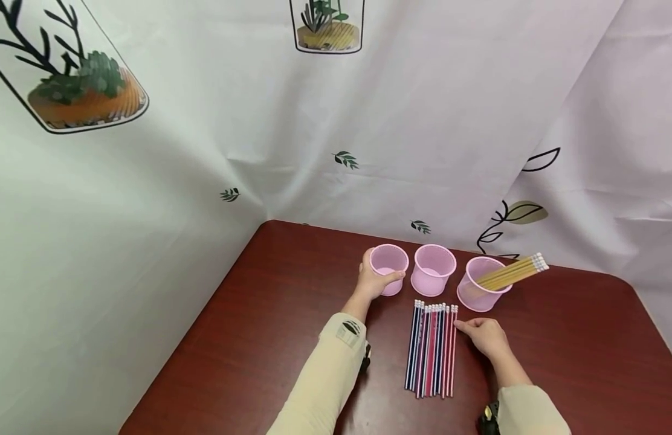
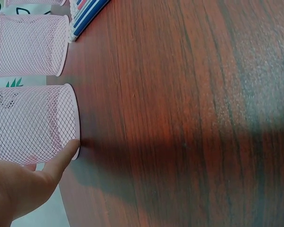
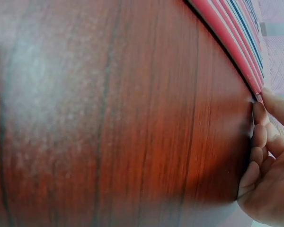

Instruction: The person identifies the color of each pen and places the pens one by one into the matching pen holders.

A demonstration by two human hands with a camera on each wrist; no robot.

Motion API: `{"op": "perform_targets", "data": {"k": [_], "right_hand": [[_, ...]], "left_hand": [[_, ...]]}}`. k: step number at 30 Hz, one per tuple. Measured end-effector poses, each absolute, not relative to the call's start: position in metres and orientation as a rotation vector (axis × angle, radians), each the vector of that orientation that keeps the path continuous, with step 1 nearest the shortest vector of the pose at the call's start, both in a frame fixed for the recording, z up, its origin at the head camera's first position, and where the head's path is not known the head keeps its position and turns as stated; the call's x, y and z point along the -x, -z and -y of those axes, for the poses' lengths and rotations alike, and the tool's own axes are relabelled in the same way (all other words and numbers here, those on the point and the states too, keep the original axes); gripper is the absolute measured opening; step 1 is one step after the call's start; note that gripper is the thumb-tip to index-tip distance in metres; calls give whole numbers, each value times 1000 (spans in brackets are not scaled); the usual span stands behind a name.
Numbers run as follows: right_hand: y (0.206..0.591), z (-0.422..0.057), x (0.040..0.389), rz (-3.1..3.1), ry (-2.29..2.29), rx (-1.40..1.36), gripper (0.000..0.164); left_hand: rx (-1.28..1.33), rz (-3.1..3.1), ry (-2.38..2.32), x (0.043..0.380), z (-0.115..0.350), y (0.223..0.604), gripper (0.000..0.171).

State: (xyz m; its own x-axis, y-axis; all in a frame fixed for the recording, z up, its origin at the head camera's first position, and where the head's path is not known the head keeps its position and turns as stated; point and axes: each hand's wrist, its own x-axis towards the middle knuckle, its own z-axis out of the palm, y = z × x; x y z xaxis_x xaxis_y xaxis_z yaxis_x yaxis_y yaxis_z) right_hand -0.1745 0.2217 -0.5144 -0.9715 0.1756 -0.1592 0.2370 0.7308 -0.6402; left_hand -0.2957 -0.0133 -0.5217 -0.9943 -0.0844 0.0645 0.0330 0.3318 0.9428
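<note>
My left hand holds the leftmost pink mesh pencil cup, thumb across its front and fingers round its left side. In the left wrist view, the thumb lies along the mesh cup to the rim at its base. A row of striped pencils, dark blue and pink-red, lies side by side on the table, white eraser ends toward the cups. At the row's right edge my right hand pinches the eraser end of a red pencil between thumb and forefinger; its other fingers are curled.
A second pink cup stands in the middle. The right cup holds several yellow pencils leaning out to the right. The brown table meets a white patterned curtain along its back edge.
</note>
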Motion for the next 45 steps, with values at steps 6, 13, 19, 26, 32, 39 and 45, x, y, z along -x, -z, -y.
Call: {"op": "perform_targets", "data": {"k": [6, 13, 19, 26, 32, 39, 45], "right_hand": [[511, -220, 173, -2852, 1010, -386, 36], [504, -215, 175, -2851, 924, -393, 30], [501, -210, 175, -2826, 843, -444, 34], [500, -209, 176, -2859, 904, -474, 30], [502, -210, 175, -2835, 1122, -494, 29], [503, -208, 173, -2806, 1320, -536, 27], [542, -221, 189, -2899, 1326, -598, 34]], "left_hand": [[-9, 2432, 1779, 288, 15, 511, 92], [-3, 2452, 1789, 278, 15, 494, 87], [-15, 2451, 1801, 278, 16, 494, 88], [-12, 2457, 1806, 281, 16, 497, 88], [-30, 2467, 1796, 279, 15, 497, 88], [-73, 2503, 1831, 279, 14, 495, 90], [-57, 2484, 1827, 280, 16, 494, 90]]}}
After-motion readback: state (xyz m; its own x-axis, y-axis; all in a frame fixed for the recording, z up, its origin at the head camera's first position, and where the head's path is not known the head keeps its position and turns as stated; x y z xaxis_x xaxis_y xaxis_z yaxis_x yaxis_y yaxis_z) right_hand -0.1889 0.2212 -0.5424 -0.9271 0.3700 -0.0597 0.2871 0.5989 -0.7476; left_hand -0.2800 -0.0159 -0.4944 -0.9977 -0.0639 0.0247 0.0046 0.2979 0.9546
